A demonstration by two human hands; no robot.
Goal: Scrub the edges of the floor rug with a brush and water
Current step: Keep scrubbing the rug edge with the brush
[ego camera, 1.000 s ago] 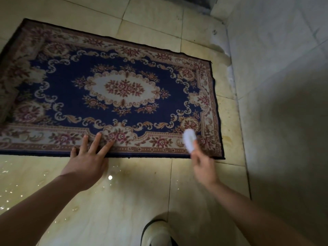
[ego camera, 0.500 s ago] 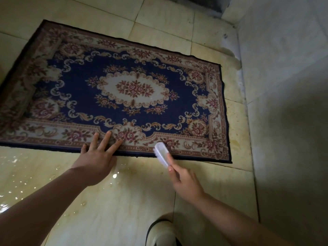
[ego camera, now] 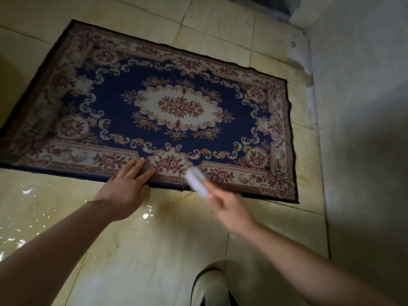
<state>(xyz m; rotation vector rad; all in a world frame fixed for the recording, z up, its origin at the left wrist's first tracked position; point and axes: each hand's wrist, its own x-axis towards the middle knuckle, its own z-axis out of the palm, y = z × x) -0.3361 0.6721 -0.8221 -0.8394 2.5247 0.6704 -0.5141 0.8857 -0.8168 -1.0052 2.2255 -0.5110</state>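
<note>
Gripping brush [ego camera: 196, 181]: right hand [ego camera: 231, 209], rug [ego camera: 123, 102] near edge | left hand [ego camera: 123, 193] flat beside

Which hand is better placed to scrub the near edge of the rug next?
The right. The right hand grips the white brush, whose head sits at the near border of the rug. The left hand holds no tool; its straight fingers press flat on that edge, likely steadying it.

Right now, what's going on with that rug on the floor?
A person is scrubbing a rug laid flat on a wet tiled floor. The left hand presses flat on the rug's near edge, fingers spread. The right hand grips a white brush, blurred, on the near border just right of the left hand. A shoe shows at the bottom.
</note>
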